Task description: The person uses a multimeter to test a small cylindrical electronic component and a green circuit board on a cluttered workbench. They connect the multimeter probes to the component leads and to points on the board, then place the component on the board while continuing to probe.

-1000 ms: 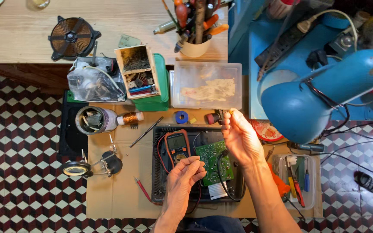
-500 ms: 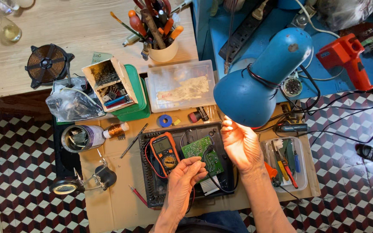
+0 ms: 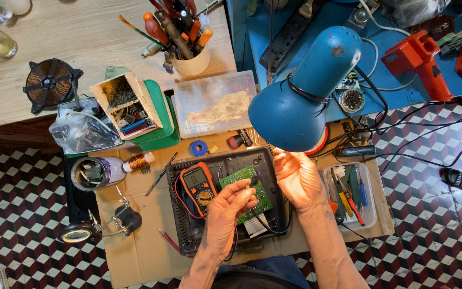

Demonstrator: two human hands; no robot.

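Note:
My left hand [image 3: 225,214] rests over a black appliance housing [image 3: 188,235] and pinches the near edge of a green circuit board [image 3: 258,195] that lies in it. An orange multimeter [image 3: 198,187] sits in the housing just left of the board. My right hand [image 3: 298,179] is raised beside the board, palm lit, directly beneath the shade of a blue desk lamp [image 3: 300,96]. Its fingertips reach up under the shade's rim and are hidden there. A black wire [image 3: 266,227] runs from the board under my right wrist.
A clear box of hand tools [image 3: 367,192] lies right of my right hand. A clear lidded tray [image 3: 215,104], a cup of screwdrivers [image 3: 188,61], a green box [image 3: 161,128], a copper coil [image 3: 52,83] and a magnifier stand [image 3: 118,219] surround the cardboard work surface [image 3: 140,251]. Red power tools [image 3: 421,59] lie at the far right.
The view has shifted, so the blue lamp now sits over the work. My right hand has come down under the lamp shade, closer to the board. My left hand stays on the board.

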